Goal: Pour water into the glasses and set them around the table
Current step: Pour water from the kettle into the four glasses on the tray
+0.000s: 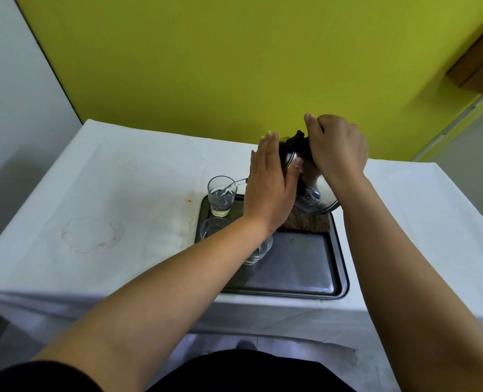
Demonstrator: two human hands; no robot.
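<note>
A steel kettle (pixel 316 198) with a black handle is tipped to the left above a dark metal tray (pixel 297 267). My right hand (pixel 338 149) is shut on the handle. My left hand (pixel 268 182) lies flat, fingers straight, against the kettle's lid and side. A thin stream of water runs from the spout into a clear glass (pixel 221 196) at the tray's far left corner; it is partly filled. A second glass (pixel 213 227) stands just in front of it. A third glass (pixel 258 250) is half hidden under my left forearm.
The tray sits on a table with a white cloth (pixel 107 193) that carries faint ring stains and a small orange spot. A brown mat (pixel 305 222) lies on the tray under the kettle. A green wall is behind the table.
</note>
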